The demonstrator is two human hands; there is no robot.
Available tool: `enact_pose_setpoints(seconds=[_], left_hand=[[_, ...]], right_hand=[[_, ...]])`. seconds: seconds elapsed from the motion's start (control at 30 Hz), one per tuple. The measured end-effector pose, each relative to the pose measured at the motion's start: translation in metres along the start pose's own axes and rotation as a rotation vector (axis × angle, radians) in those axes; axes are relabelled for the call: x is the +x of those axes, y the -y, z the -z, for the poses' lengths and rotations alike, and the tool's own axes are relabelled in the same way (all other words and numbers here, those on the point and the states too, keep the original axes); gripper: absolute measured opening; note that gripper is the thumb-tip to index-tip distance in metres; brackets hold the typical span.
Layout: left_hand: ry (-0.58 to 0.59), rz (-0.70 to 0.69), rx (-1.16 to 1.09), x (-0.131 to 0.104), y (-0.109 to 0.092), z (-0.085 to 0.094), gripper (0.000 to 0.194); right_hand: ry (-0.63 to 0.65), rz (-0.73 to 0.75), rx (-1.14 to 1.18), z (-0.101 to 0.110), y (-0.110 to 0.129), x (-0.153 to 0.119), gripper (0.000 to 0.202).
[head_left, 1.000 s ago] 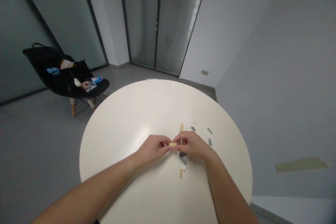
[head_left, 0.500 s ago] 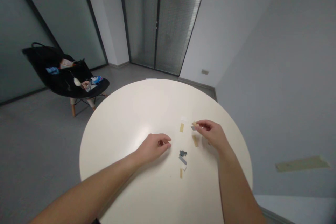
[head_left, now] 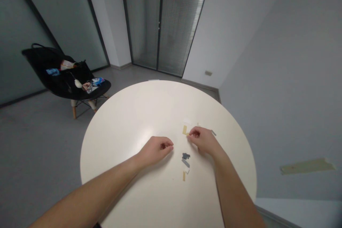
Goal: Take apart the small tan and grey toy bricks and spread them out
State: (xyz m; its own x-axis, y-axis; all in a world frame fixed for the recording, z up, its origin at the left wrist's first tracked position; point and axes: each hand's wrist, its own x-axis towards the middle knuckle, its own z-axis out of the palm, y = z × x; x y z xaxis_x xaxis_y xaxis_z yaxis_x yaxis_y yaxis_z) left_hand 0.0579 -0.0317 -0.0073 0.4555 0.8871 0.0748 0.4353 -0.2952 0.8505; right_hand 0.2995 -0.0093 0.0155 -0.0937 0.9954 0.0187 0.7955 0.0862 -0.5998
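My right hand (head_left: 201,139) pinches a small yellowish piece (head_left: 187,134) at its fingertips, close beside a yellowish strip (head_left: 184,129) lying on the white round table (head_left: 128,114). My left hand (head_left: 157,148) rests over the table to the left, thumb and index finger nearly together; whatever may lie between them is too small to make out. Between and below the hands sit a dark grey crumpled piece (head_left: 186,156), a grey strip (head_left: 185,163), a thin whitish scrap (head_left: 187,171) and another yellowish strip (head_left: 184,176).
Beyond my right hand lies a greyish strip (head_left: 213,133). A faint white piece (head_left: 187,121) is near the upper yellowish strip. A black chair (head_left: 58,91) with a bag and packets stands at the left. Walls rise behind and right.
My right hand has moved left and slightly down with the yellowish piece, uncovering a greyish strip at the right. My left hand has stayed almost still.
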Motion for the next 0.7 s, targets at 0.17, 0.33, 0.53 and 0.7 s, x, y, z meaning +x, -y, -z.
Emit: enact_pose_setpoints(seconds=[0.17,0.33,0.53,0.7], left_hand=[[0.005,-0.003,0.002,0.0003,-0.0027,0.0007,0.018],[0.002,-0.002,0.003,0.0001,-0.0051,0.0015,0.019],[0.017,-0.016,0.003,0.0009,-0.0038,0.001,0.019],[0.017,-0.008,0.008,0.0011,-0.0018,0.0009,0.019]], right_hand=[[0.056,0.01,-0.077,-0.0101,0.0079,-0.0016,0.011],[0.094,-0.014,-0.11,-0.0102,0.009,-0.0032,0.01],[0.118,-0.036,-0.108,-0.0096,0.0124,-0.0038,0.009],[0.132,-0.029,-0.073,-0.0067,0.0108,-0.0041,0.013]])
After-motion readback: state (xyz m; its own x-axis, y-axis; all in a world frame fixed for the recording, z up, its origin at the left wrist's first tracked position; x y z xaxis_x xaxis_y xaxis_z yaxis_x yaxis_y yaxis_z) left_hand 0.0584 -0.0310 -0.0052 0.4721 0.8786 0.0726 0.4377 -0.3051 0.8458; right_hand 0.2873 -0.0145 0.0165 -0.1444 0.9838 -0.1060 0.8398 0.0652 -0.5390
